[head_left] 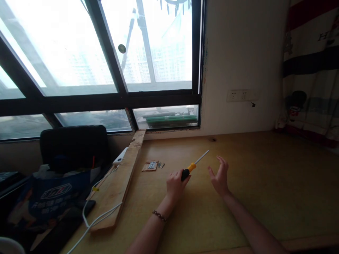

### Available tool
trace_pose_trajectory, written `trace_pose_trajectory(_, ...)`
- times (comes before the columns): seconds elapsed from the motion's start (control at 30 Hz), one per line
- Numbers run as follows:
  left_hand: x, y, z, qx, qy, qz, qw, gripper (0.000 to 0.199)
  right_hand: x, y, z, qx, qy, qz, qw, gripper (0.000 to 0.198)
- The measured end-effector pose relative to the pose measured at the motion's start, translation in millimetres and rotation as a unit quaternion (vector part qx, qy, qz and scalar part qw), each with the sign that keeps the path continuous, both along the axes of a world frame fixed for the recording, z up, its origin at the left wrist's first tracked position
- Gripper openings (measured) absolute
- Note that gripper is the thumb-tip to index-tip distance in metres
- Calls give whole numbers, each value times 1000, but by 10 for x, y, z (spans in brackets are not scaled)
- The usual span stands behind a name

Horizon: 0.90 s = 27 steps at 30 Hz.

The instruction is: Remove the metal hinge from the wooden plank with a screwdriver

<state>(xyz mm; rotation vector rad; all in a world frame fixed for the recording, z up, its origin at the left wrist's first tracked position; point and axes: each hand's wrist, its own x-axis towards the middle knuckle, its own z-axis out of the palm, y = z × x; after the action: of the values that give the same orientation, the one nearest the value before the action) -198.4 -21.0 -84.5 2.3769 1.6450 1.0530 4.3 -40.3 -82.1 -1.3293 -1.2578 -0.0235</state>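
My left hand (pixel 177 184) is wrapped round the black and yellow handle of a screwdriver (pixel 191 168), whose metal shaft points up and to the right. To its right, my right hand (pixel 219 177) is held above the table with the fingers apart and nothing in them, close to the screwdriver's tip but not touching it. Left of the hands, a small metal hinge (pixel 152 165) lies on a small piece of wood or cardboard (pixel 149 169). Several screws (pixel 160 164) lie beside it.
A long wooden board (pixel 119 187) lies along the left of the wooden table (pixel 278 190), with a white cable (pixel 97 220) across its near end. Beyond the board are a white power strip (pixel 121 157), a black chair (pixel 75 144) and a blue bag (pixel 53 194). Windows and a wall stand behind.
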Motion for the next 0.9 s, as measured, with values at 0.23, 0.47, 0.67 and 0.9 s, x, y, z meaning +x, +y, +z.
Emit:
trace_pose_trajectory(0.23,213,-100,-78,-251,-246,-96,931,47,-370,-38,-140,-263,279,350,854,45)
trace_pose_trajectory(0.47,280,-217,-39,-240,-213,-155,934,34,-448,-104,-157,-258,368,326,832,41)
trace_pose_trajectory(0.67,240,-311,85,-148,8,-106,983,29,-415,-57,-213,-263,332,301,854,41)
trace_pose_trajectory(0.9,111,-111,55,-136,50,18,989,33,-279,17,-174,-248,327,278,868,41)
